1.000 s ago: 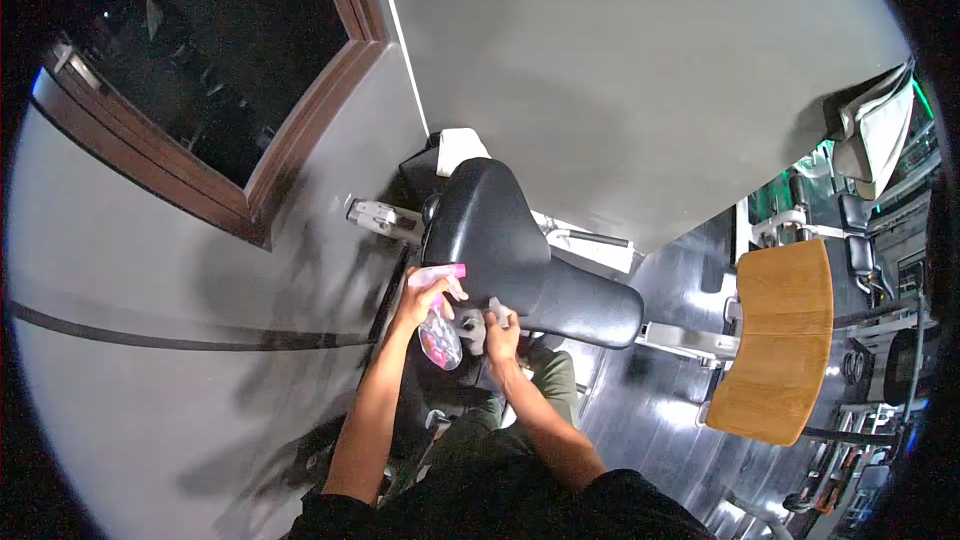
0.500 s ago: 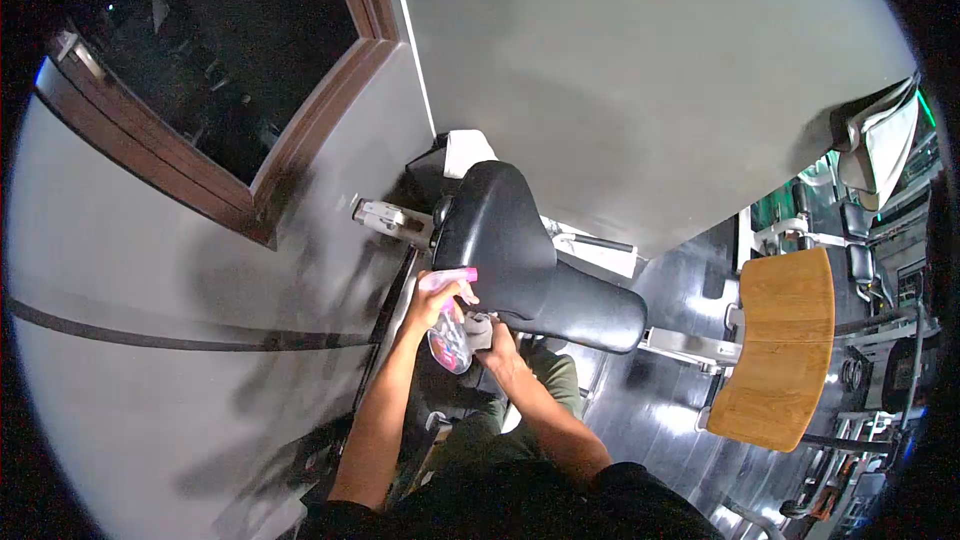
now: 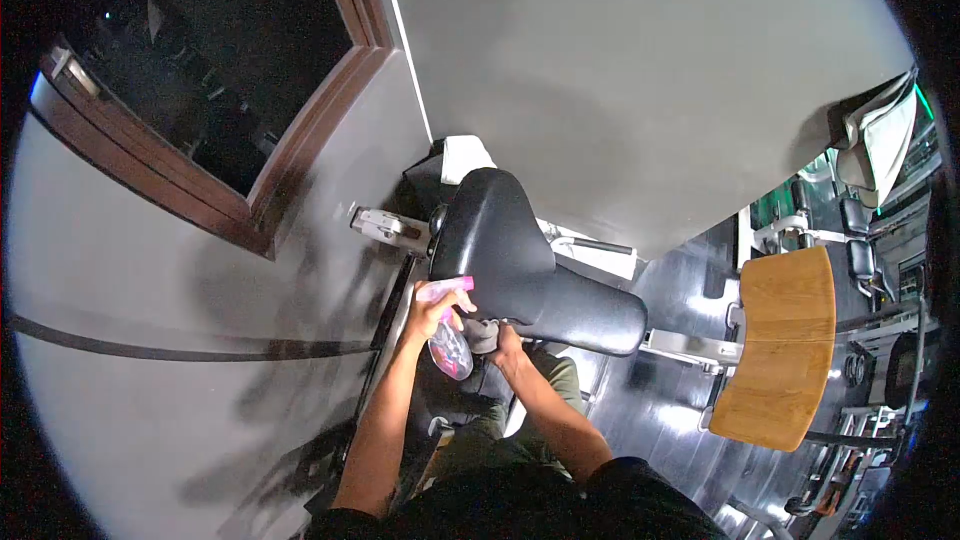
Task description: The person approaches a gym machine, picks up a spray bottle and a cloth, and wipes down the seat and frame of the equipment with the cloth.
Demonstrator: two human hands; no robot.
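My left hand (image 3: 430, 311) is wrapped around the neck of a clear spray bottle (image 3: 451, 352) with a pink trigger head, its nozzle pointing right. Just right of the bottle, my right hand (image 3: 508, 344) grips a crumpled grey cloth (image 3: 481, 336). Both hands are at the near edge of a black padded bench (image 3: 500, 240), whose seat stretches to the right. The cloth lies close against the bench's side; whether it touches the padding I cannot tell.
A white cloth or towel (image 3: 464, 158) lies behind the backrest. Right of the bench stands a wooden-topped piece (image 3: 775, 345) on the dark floor (image 3: 655, 410). Grey walls (image 3: 640, 70) and a brown-framed window (image 3: 270, 215) close in the far and left sides. Gym machines (image 3: 855, 240) stand far right.
My right hand has shifted very slightly right with the cloth, and the bottle sits a little lower in view. The whole scene has also shifted down slightly. Both grips stay the same.
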